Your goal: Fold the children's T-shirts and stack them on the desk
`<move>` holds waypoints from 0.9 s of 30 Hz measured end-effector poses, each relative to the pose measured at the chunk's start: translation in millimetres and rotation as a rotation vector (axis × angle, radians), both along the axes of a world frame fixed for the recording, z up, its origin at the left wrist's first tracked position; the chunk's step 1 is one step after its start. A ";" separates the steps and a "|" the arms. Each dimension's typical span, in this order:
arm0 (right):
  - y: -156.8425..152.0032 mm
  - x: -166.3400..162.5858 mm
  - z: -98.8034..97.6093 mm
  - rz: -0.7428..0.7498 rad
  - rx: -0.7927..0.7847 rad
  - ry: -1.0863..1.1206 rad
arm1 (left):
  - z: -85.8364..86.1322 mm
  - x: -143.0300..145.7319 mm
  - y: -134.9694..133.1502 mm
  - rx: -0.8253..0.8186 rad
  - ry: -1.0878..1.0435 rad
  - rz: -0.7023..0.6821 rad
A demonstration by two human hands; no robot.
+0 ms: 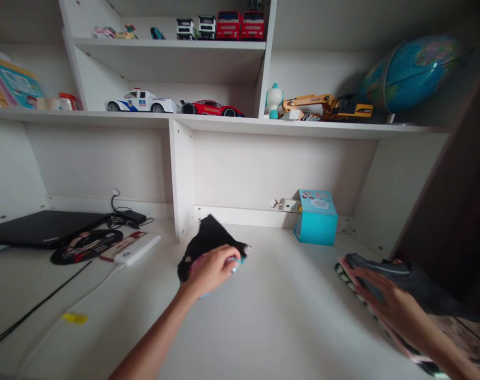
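My left hand [216, 266] is over the middle of the desk, fingers curled round a crumpled black cloth [206, 237]. Pink and light blue bits show under the palm and by the fingertips; what they belong to is mostly hidden. On the right, my right hand [386, 301] lies with its fingers stretched over the near edge of folded clothes [425, 290]. This pile has dark grey cloth on top, with pink and patterned edges below. The right hand is slightly blurred.
A blue desk calendar [317, 227] stands at the back beside a power strip [290, 205]. To the left lie a black laptop [45, 227], a dark round disc [87, 245], a white box-like device [139, 249] and cables. Shelves above hold toy vehicles [147, 101] and a globe [417, 71].
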State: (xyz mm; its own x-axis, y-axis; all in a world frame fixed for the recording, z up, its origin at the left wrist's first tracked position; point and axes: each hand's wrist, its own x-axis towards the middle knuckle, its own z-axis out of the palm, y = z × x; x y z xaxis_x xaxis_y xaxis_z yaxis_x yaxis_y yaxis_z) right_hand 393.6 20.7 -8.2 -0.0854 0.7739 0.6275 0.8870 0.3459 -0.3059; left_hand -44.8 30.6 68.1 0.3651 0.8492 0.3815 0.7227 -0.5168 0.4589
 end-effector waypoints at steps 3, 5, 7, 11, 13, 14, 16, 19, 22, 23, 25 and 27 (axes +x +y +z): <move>-0.9 -45.0 9.8 0.083 -0.159 -0.061 | -10.6 46.1 -17.2 -0.251 0.104 -0.415; -3.3 -61.7 5.7 0.133 -0.259 -0.076 | -22.2 57.3 -16.9 -0.482 0.174 -0.631; -5.1 -68.9 -6.7 0.137 -0.372 -0.099 | -32.7 59.2 -6.9 -0.609 0.174 -0.690; -1.2 -69.0 -37.1 -0.117 -0.443 -0.159 | -47.7 57.2 24.6 -0.476 0.064 -0.460; 3.6 -67.2 -44.7 -0.264 -0.427 -0.148 | -53.4 57.8 36.5 -0.429 0.049 -0.358; 5.9 -66.3 -45.8 -0.321 -0.426 -0.134 | -55.5 58.4 40.2 -0.419 0.054 -0.327; 9.8 -65.2 -43.5 -0.400 -0.428 -0.113 | -57.7 60.3 43.2 -0.421 0.089 -0.298; 13.4 -65.9 -33.0 -0.417 -0.427 -0.080 | -55.8 64.7 39.5 -0.413 0.170 -0.294; 13.7 -74.3 -16.5 -0.355 -0.387 -0.036 | -48.5 72.7 31.6 -0.334 0.199 -0.360; 12.2 -80.2 -9.4 -0.308 -0.371 -0.017 | -44.8 76.4 28.7 -0.293 0.177 -0.391; 5.0 -97.9 7.6 -0.183 -0.350 0.015 | -35.6 85.3 22.7 -0.227 0.098 -0.442; -8.8 -121.7 27.9 -0.019 -0.327 0.082 | -25.7 95.1 15.8 -0.211 0.003 -0.473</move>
State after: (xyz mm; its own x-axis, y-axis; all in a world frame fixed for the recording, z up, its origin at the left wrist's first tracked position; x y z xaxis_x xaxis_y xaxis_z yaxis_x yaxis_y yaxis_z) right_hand 272.0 11.9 19.6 -0.0286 0.9365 0.3495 0.8604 0.2010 -0.4683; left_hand 50.3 46.4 42.4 0.7287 0.6493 0.2178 0.4340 -0.6838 0.5867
